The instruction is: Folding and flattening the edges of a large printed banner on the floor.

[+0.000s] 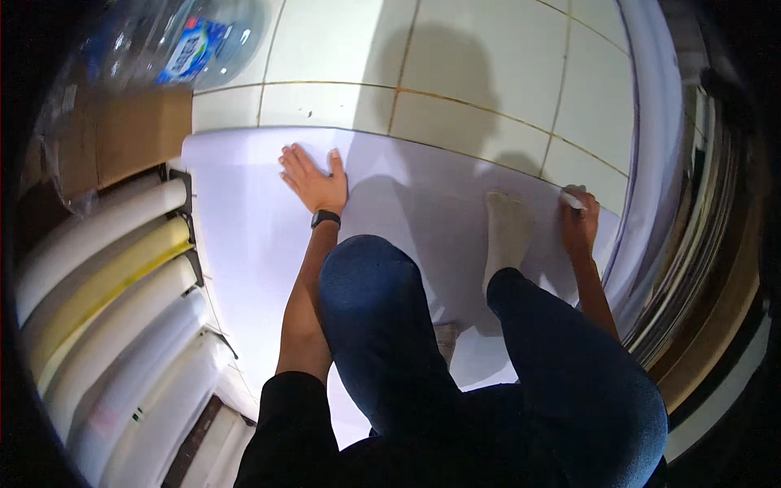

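The white sheet (260, 236) lies flat on the tiled floor (455, 65). Left hand (313, 180), fingers spread, presses its 11 o'clock area. Right hand (579, 220) pinches a white marker (572, 200) at 2 o'clock; no drawn marks are visible.

— Item one, your left hand (313, 180)?
— Flat, fingers spread, near the white sheet's (244, 236) far edge.
— Item two, your right hand (579, 221)?
— At its right edge, closed round a white marker (571, 200).
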{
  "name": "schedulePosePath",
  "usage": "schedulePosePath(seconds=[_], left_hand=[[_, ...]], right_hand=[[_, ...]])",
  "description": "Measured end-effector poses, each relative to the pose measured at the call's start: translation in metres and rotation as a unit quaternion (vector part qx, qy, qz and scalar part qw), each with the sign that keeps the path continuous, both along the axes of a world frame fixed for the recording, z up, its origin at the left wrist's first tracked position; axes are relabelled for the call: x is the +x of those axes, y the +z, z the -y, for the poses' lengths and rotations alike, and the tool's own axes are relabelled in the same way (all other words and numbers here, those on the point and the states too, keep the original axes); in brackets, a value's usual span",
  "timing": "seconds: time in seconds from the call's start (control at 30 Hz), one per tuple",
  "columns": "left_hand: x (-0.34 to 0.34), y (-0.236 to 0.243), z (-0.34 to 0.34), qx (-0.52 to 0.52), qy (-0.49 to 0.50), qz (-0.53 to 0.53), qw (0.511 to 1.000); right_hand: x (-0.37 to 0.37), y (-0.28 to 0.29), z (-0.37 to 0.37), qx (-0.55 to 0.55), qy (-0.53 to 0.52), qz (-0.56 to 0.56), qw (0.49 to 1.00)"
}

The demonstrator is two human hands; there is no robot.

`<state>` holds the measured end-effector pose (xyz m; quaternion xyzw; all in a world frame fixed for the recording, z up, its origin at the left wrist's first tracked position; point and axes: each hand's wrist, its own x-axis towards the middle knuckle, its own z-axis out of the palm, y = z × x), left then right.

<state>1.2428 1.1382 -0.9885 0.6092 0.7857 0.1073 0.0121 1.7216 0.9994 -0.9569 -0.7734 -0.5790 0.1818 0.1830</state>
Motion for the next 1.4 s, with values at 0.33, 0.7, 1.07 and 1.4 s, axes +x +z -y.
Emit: schedulePosePath(seconds=[0.33, 0.7, 1.07, 1.4], left_hand=[[-0.007, 0.005, -0.002, -0.03, 0.019, -0.002, 0.999], [-0.014, 0.018, -0.002, -0.062, 0.038, 0.072, 0.995], [-0.017, 0.015, -0.002, -0.067, 0.052, 0.146, 0.986], [-0.023, 0.022, -0.002, -0.097, 0.066, 0.187, 0.975]], right_hand=[[-0.133, 0.019, -0.136, -0.021, 0.378, -0.094, 0.921], [-0.332, -0.009, -0.28, 0.056, 0.595, -0.11, 0.794], [-0.497, -0.024, -0.362, 0.117, 0.639, -0.107, 0.753], [-0.632, -0.025, -0.414, 0.129, 0.652, -0.06, 0.745]])
